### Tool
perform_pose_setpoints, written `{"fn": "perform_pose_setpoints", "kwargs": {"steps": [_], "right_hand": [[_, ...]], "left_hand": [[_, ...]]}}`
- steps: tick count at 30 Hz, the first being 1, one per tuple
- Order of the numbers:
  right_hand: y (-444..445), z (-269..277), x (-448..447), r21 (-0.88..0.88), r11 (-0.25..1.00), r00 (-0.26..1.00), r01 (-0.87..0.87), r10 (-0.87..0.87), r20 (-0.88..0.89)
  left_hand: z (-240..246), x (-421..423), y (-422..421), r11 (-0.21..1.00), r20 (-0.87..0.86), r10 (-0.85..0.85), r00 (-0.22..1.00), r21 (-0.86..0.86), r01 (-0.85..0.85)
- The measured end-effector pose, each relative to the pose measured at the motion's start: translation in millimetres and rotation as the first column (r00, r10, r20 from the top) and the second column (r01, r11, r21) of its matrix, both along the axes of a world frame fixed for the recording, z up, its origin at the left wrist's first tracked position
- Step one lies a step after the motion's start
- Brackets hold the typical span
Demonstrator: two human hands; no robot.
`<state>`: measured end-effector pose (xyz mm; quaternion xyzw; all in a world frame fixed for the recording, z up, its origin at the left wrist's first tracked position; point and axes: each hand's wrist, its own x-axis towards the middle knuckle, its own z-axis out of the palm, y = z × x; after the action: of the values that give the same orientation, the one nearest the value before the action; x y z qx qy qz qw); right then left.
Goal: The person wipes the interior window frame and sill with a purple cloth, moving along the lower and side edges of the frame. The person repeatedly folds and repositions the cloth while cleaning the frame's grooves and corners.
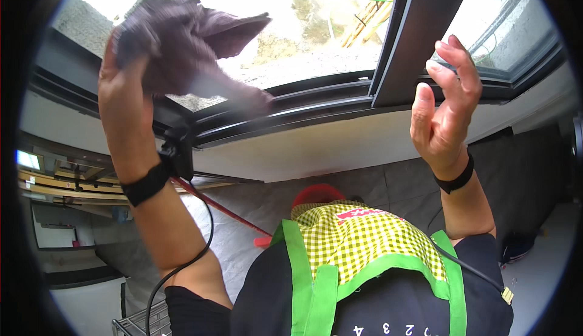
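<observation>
My left hand (125, 65) is raised at the upper left and grips a grey-purple cloth (182, 49). The cloth is bunched at the fingers, and its loose ends hang out to the right, blurred by motion. Behind it is a window pane (291, 31) in a dark frame; whether the cloth touches the glass I cannot tell. My right hand (448, 104) is up at the right with fingers apart and slightly curled. It holds nothing and appears in front of the dark window upright (416, 40) and the smaller right pane (514, 31).
Below the window runs a sill track (291, 113) above a pale wall (300, 149). A red pole (223, 208) slants toward the grey tiled floor (364, 181), near a red round object (319, 192). A metal wire rack (141, 320) stands at lower left. Cables hang by both arms.
</observation>
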<state>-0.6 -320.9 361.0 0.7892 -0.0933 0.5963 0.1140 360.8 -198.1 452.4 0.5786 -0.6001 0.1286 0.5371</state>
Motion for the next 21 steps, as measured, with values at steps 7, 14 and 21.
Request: {"fn": "perform_pose_setpoints", "kwargs": {"steps": [7,14,21], "right_hand": [[-39.3,-68.5,0.7,0.069,0.97,0.965,0.233,-0.222,-0.14],[-51.8,-87.2,5.5,0.006,0.963,0.95,0.268,-0.263,-0.171],[-50.4,-89.0,7.3,0.032,0.96,0.95,0.28,-0.272,-0.153]], "left_hand": [[-96.3,-63.6,2.3,0.692,-0.122,-0.244,0.962,0.674,0.261],[-116.5,-103.0,-16.0,0.786,0.151,-0.232,0.961,0.611,0.094],[-124.5,-154.9,-48.3,0.736,0.24,-0.366,0.899,0.666,0.122]]}}
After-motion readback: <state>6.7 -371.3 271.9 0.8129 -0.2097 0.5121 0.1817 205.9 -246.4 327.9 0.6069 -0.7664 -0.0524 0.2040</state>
